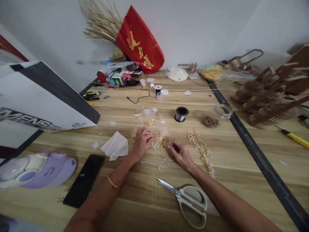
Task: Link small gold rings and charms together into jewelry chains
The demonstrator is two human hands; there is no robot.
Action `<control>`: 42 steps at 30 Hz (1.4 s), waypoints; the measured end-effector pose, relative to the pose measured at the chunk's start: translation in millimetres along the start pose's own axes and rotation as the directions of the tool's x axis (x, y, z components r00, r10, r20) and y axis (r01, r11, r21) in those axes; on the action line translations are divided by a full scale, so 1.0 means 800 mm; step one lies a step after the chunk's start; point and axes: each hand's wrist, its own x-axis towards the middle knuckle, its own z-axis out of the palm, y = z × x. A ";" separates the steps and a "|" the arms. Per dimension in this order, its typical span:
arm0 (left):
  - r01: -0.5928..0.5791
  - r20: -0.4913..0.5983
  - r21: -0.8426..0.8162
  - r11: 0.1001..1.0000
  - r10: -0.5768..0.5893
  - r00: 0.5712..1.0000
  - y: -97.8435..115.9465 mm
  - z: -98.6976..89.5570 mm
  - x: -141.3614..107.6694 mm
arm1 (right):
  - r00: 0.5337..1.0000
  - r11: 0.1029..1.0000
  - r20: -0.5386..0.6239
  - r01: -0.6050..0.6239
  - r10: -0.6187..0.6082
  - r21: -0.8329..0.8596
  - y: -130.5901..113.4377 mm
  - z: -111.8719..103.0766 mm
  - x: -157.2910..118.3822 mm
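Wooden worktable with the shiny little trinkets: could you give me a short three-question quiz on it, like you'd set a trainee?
1. True or false: the heap of small gold- and silver-coloured pieces lies between the left hand and the right hand.
2. Where is the thin gold-coloured bangle worn? A) left arm B) right arm C) both arms
3. Fill the gap: the large upright bag with gold characters is ____ in colour.

Key: 1 true; 2 A; 3 red

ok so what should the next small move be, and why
Probably ease the right hand slightly left, into the gold and silver pile: its fingertips are at the pile's right edge, and the left hand is at the other side.
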 end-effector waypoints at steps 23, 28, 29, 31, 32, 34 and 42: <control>0.065 0.043 0.043 0.997 -0.067 0.997 0.005 0.006 0.008 | 1.000 1.000 0.004 0.007 -0.007 -0.005 0.003 0.000 -0.001; 0.075 0.051 0.043 0.996 -0.077 0.996 0.005 0.007 0.007 | 1.000 1.000 0.013 0.019 -0.019 -0.019 0.003 -0.001 0.000; 0.075 0.055 0.036 0.997 -0.077 0.995 0.004 0.008 0.007 | 1.000 1.000 0.013 0.020 -0.020 -0.016 0.003 -0.001 0.000; 0.068 0.064 0.022 0.997 -0.070 0.996 0.002 0.009 0.008 | 1.000 1.000 0.005 0.015 -0.015 -0.007 0.002 -0.001 0.000; 0.063 0.064 0.016 0.998 -0.064 0.996 0.002 0.009 0.008 | 1.000 1.000 0.001 0.012 -0.012 -0.003 0.002 -0.001 0.000; 0.054 0.049 0.004 0.999 -0.055 0.997 0.001 0.008 0.008 | 1.000 1.000 0.002 0.005 -0.005 0.003 0.002 -0.001 0.000; 0.035 -0.147 -0.143 0.989 -0.057 0.987 0.024 -0.010 0.010 | 1.000 1.000 0.002 -0.015 0.015 0.010 0.003 -0.001 0.000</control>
